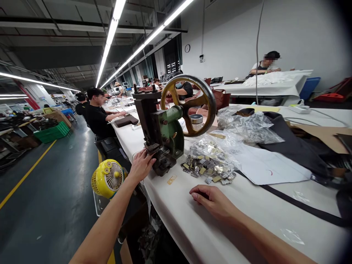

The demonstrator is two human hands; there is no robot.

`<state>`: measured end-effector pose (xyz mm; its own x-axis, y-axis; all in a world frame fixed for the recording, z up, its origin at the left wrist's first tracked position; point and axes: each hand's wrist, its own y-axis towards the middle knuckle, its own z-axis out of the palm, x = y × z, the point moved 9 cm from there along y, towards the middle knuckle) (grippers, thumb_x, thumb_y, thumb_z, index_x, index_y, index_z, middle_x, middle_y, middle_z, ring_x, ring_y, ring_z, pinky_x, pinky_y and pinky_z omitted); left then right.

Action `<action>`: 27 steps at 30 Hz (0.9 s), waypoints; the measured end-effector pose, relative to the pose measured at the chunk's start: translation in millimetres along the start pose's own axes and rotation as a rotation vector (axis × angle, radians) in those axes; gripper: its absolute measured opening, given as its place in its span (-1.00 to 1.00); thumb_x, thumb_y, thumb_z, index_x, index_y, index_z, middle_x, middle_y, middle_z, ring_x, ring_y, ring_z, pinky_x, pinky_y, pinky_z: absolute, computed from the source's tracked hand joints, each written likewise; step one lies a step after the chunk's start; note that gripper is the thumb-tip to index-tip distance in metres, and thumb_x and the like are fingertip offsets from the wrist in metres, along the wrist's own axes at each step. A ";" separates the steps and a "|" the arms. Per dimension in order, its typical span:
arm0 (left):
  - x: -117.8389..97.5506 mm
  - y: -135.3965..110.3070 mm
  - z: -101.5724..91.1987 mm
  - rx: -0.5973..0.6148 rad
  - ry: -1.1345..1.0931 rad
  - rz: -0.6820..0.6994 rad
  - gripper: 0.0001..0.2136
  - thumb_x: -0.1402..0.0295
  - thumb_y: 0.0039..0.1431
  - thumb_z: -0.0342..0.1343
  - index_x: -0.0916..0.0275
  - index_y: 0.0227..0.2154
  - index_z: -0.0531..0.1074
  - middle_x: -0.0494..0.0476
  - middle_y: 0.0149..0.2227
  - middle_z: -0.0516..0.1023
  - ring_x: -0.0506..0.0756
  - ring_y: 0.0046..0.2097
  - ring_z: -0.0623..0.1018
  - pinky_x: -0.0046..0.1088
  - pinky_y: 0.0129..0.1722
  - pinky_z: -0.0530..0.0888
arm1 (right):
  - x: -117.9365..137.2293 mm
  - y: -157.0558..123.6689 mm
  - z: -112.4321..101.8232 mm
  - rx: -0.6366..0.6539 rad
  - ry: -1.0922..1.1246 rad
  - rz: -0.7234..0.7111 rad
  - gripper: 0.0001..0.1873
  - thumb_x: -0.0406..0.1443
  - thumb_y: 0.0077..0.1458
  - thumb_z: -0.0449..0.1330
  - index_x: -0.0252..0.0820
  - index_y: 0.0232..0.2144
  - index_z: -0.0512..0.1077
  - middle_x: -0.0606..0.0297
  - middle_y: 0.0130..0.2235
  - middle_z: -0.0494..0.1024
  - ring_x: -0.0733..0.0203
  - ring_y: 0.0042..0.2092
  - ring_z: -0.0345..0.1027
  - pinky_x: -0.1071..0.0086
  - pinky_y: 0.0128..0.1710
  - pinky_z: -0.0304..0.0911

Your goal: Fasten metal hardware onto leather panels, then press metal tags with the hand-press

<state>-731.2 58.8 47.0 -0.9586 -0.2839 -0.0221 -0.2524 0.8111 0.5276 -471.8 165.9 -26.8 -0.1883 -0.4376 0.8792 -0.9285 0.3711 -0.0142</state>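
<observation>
Head | left hand (141, 165) (grip unclear) at press (162, 126) | right hand (217, 201) unclenched | metal pieces (204, 168) beyond

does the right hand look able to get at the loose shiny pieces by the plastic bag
Likely yes: the right hand is close to the shiny pieces, and only white tabletop shows between them.

Head-worn view faces forward, down (along the table (173, 201)).
</observation>
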 end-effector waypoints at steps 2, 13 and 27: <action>-1.8 2.8 2.8 0.002 -0.014 -0.007 -0.57 0.12 0.46 -0.10 0.05 0.27 0.37 0.24 0.29 0.38 0.31 0.35 0.29 0.05 0.27 0.34 | 0.4 -0.5 1.3 0.001 -0.008 -0.004 -0.63 -0.04 0.31 0.08 -0.15 -0.18 0.55 0.24 -0.37 0.54 0.14 -0.33 0.35 0.33 -0.31 0.20; 4.4 1.8 6.5 -0.037 -0.171 -0.057 -0.59 0.08 0.44 -0.07 -0.03 0.24 0.40 0.17 0.30 0.39 0.31 0.37 0.26 0.07 0.32 0.27 | 2.9 -5.3 3.3 -0.025 -0.066 -0.009 -0.63 -0.06 0.31 0.08 -0.17 -0.16 0.56 0.22 -0.36 0.57 0.13 -0.31 0.40 0.31 -0.28 0.27; 22.1 -34.2 47.4 -0.398 -0.453 -0.276 -0.57 0.15 0.47 -0.15 0.15 0.29 0.13 0.33 0.43 0.06 0.24 0.46 0.06 0.04 0.42 0.10 | 227.3 146.4 -274.7 -1.106 -0.507 -0.399 -0.44 -0.09 0.24 0.22 -0.21 0.21 0.37 0.00 0.05 0.42 -0.16 0.09 0.34 -0.19 0.13 0.28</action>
<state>-750.0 49.0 -11.8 -0.8484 -0.1410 -0.5103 -0.5119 0.4641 0.7229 -562.6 345.7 301.8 -0.2866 -0.8466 0.4484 -0.2354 0.5159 0.8237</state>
